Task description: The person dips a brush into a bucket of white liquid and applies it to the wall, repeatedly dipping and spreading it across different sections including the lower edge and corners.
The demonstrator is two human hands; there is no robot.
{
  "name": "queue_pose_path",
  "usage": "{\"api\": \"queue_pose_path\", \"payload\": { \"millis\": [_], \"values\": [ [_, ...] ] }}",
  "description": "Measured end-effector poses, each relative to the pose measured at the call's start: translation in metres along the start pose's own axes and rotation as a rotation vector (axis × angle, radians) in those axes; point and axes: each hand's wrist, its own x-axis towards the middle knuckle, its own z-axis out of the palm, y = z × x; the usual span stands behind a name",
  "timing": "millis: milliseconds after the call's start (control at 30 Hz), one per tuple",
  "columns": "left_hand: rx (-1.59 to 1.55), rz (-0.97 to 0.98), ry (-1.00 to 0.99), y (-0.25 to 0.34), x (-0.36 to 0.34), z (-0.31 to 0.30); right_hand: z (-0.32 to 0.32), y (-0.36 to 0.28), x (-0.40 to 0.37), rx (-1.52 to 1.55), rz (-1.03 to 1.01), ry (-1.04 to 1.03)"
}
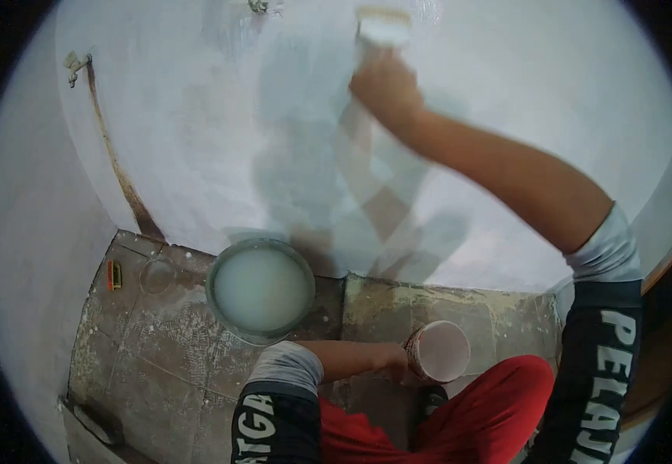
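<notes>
My right hand (386, 87) is raised high on the wall, its fingers closed round a wide paintbrush (384, 29) whose bristles point upward against the white surface. Low down, my left hand (399, 359) grips the side of a small paint bucket (442, 353), tilted with its mouth toward me; its inside looks pale. Part of that hand is hidden by the bucket. Left of my left forearm stands a large round tub (309, 298) full of cloudy whitish liquid (264, 288).
A tap (77, 69) juts from the wall at upper left, a brown stain (119, 166) running below it. A small orange and yellow box (114, 275) lies on the paint-spattered tile floor (158, 332). A dark object (96, 421) sits at lower left.
</notes>
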Motion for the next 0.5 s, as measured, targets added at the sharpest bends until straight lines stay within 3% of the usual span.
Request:
{"api": "queue_pose_path", "payload": {
  "millis": [67,100,167,200,267,400,500],
  "values": [
    [0.018,-0.32,-0.094,0.014,0.002,-0.002,0.01,-0.045,-0.03,0.404,0.232,0.033],
    [0.013,-0.317,-0.101,-0.015,0.016,0.011,0.0,-0.049,-0.038,0.408,0.234,0.026],
    [-0.027,0.117,0.07,-0.095,0.05,0.045,-0.025,-0.043,-0.046,0.319,-0.312,-0.4],
    [-0.03,0.116,0.064,-0.07,0.041,0.037,-0.028,-0.038,-0.048,0.323,-0.309,-0.404],
    [0.187,-0.352,-0.163,0.009,0.009,0.005,-0.029,-0.023,-0.056,0.658,-0.16,-0.441],
    [0.297,-0.416,-0.329,0.013,0.011,0.005,-0.027,0.009,-0.094,0.899,0.058,-0.55],
    [0.047,-0.496,-0.278,0.021,-0.014,0.01,-0.013,0.039,-0.143,1.186,0.194,-0.628]
  ]
}}
